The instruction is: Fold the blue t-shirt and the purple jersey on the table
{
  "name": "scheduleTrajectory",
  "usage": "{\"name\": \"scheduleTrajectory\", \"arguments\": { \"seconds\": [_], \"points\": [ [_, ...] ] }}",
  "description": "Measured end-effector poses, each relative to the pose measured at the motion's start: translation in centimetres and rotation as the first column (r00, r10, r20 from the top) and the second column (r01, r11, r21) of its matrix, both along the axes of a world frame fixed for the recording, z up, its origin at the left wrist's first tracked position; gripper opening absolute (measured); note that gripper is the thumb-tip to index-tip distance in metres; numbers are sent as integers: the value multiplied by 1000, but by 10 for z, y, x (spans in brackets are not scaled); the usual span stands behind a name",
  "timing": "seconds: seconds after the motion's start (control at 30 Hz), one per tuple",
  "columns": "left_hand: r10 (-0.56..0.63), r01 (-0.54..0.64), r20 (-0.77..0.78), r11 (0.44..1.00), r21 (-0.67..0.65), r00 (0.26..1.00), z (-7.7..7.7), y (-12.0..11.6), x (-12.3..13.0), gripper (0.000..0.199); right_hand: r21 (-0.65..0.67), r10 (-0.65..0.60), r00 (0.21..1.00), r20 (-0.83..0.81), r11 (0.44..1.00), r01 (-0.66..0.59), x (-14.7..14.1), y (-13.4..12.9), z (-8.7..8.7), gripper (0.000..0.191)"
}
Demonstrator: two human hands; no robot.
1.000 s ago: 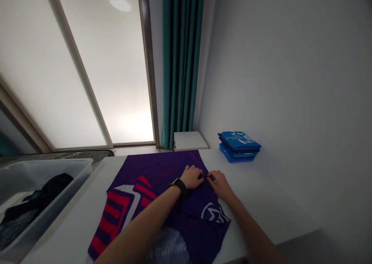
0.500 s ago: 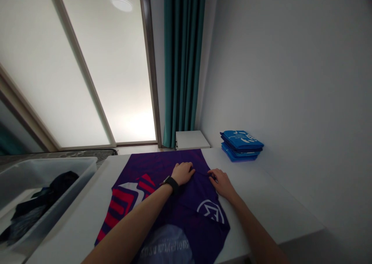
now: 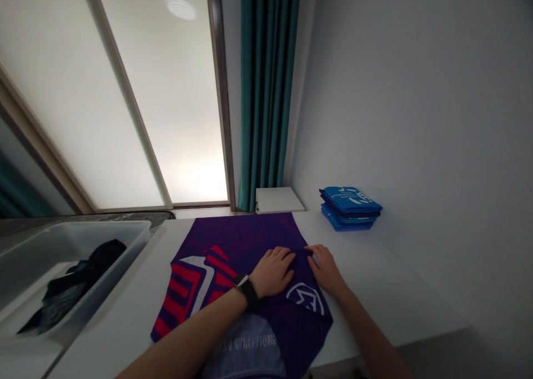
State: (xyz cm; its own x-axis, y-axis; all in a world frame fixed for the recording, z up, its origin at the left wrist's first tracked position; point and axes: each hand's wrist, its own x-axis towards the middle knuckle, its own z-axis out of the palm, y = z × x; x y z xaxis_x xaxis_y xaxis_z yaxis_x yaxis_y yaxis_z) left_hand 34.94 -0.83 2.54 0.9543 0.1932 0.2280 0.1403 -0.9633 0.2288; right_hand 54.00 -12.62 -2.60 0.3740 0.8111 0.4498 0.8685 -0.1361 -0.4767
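Observation:
A purple garment (image 3: pixel 250 229) with red and white print lies partly folded on the white table. A white round emblem (image 3: pixel 306 297) shows on its folded right part. My left hand (image 3: pixel 272 270), with a dark watch on the wrist, rests flat on the fabric, its fingers spread. At the garment's right edge is my right hand (image 3: pixel 327 268), its thumb and fingers closed on the cloth. A grey-blue patch with lettering (image 3: pixel 250 343) shows below my left forearm; whether it belongs to the garment I cannot tell.
A stack of folded blue items (image 3: pixel 350 207) sits at the table's back right, by the wall. Left of the white table (image 3: pixel 125 312) is a translucent bin (image 3: pixel 144 232) holding dark clothes (image 3: pixel 83 279). A white cabinet (image 3: pixel 278 198) and a green curtain (image 3: pixel 268 90) stand behind.
My left hand has slid right and toward me across the fabric, nearer the emblem. My right hand stays at the garment's right edge. The view has shifted slightly.

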Motion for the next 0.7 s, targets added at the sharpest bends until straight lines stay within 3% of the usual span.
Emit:
{"name": "scheduleTrajectory", "arguments": {
  "seconds": [0.13, 0.3, 0.37, 0.53, 0.63, 0.7],
  "points": [
    [-81, 81, 15, 996, -36, 997, 5, -2, -14, 46, 9, 39, 999, -32, 999, -39, -16, -15, -2, 29],
    [202, -188, 104, 973, -130, 974, 27, 50, -55, 41, 4, 38, 999, -12, 999, -38, -24, -31, -9, 32],
    [201, -194, 43, 972, -135, 979, 28, 66, -76, 40, -13, 32, 999, 3, 999, -32, -22, -31, -9, 32],
    [206, -205, -9, 966, -158, 978, 9, 73, -109, 44, -50, 46, 992, 120, 998, -40, -36, -12, 9, 31],
    [217, -219, -27, 963, -155, 976, -5, 66, -113, 42, -126, 260, 956, 136, 962, -244, -67, 4, 30, 34],
    [216, -218, -30, 967, -130, 976, -13, 63, -114, 40, -202, 418, 902, 106, 898, -392, -89, 15, 43, 35]
  ]
}}
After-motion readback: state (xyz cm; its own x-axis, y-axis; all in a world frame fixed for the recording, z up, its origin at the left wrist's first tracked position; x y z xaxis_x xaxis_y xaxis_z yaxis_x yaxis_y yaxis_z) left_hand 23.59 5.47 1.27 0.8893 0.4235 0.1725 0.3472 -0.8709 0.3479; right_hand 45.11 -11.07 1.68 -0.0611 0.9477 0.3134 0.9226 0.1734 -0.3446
